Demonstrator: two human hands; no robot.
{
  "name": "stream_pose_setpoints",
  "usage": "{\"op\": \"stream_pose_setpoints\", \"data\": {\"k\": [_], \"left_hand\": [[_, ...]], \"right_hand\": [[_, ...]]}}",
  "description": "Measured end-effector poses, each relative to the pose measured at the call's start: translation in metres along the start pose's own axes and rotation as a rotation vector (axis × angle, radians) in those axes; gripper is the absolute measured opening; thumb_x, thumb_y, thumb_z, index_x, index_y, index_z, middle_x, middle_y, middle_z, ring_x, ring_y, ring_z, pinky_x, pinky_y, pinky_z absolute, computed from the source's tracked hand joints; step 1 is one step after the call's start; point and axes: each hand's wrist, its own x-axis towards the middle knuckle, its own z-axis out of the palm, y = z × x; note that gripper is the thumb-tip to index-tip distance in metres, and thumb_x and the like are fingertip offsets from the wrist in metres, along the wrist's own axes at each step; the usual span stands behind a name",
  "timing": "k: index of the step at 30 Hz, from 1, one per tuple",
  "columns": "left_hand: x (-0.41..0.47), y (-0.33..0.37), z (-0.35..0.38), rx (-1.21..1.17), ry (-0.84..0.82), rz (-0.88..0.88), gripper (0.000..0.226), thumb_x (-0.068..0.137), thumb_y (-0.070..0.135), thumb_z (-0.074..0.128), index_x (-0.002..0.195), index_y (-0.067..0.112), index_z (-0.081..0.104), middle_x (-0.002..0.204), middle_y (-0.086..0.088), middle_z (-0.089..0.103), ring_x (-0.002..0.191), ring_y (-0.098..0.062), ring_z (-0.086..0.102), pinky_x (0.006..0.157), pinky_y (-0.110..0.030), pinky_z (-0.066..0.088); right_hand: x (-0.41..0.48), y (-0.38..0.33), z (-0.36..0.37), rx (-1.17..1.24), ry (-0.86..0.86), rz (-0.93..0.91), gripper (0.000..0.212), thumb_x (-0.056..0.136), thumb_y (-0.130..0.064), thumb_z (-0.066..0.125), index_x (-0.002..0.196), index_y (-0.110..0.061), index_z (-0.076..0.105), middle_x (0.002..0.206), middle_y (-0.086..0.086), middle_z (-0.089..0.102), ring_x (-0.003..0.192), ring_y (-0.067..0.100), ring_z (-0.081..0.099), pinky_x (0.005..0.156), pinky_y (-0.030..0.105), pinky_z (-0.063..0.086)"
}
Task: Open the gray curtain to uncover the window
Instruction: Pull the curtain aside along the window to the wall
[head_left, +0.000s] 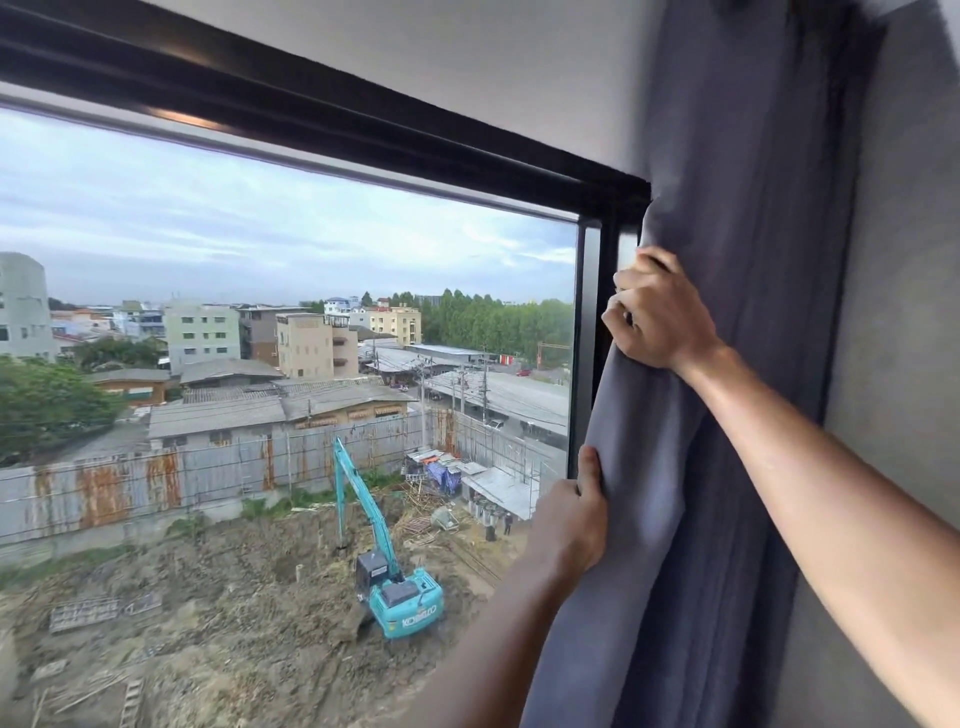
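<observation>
Curtain (737, 260), soft gray folds; both hands (657, 317) clutch its edge.

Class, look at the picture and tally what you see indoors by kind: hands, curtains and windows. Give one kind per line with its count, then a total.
Hands: 2, the left hand and the right hand, both gripping the curtain edge
Gray curtain: 1, bunched at the right side
Window: 1, almost fully uncovered
Total: 4

Black-framed window (311, 312), gray wall (904, 312), daylight.
</observation>
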Motion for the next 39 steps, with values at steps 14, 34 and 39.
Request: {"op": "stream_pose_setpoints", "data": {"k": [14, 34, 39], "left_hand": [[0.037, 0.018, 0.019, 0.022, -0.079, -0.04, 0.093, 0.087, 0.073, 0.011, 0.117, 0.0, 0.061, 0.123, -0.023, 0.06, 0.115, -0.037, 0.056, 0.1, -0.042, 0.041], [0.117, 0.011, 0.05, 0.089, -0.08, -0.053, 0.095, 0.086, 0.075, 0.01, 0.121, 0.001, 0.059, 0.128, -0.024, 0.057, 0.118, -0.037, 0.053, 0.099, -0.041, 0.038], [0.117, 0.002, 0.061, 0.036, -0.076, -0.079, 0.094, 0.084, 0.077, 0.013, 0.116, 0.004, 0.061, 0.125, -0.022, 0.059, 0.117, -0.037, 0.054, 0.095, -0.041, 0.038]], "right_hand": [[-0.004, 0.043, 0.014, -0.08, 0.011, 0.017, 0.036, 0.078, -0.018, 0.038, 0.046, -0.006, 0.051, 0.054, 0.007, 0.049, 0.069, 0.031, 0.053, 0.104, 0.04, 0.039], [-0.015, 0.091, 0.075, -0.159, -0.043, 0.103, 0.04, 0.078, -0.019, 0.041, 0.051, 0.001, 0.062, 0.056, 0.013, 0.059, 0.076, 0.032, 0.058, 0.107, 0.038, 0.034], [-0.02, 0.092, 0.081, -0.18, -0.087, 0.121, 0.041, 0.079, -0.02, 0.042, 0.053, 0.003, 0.064, 0.058, 0.013, 0.061, 0.081, 0.032, 0.057, 0.109, 0.04, 0.036]]}}
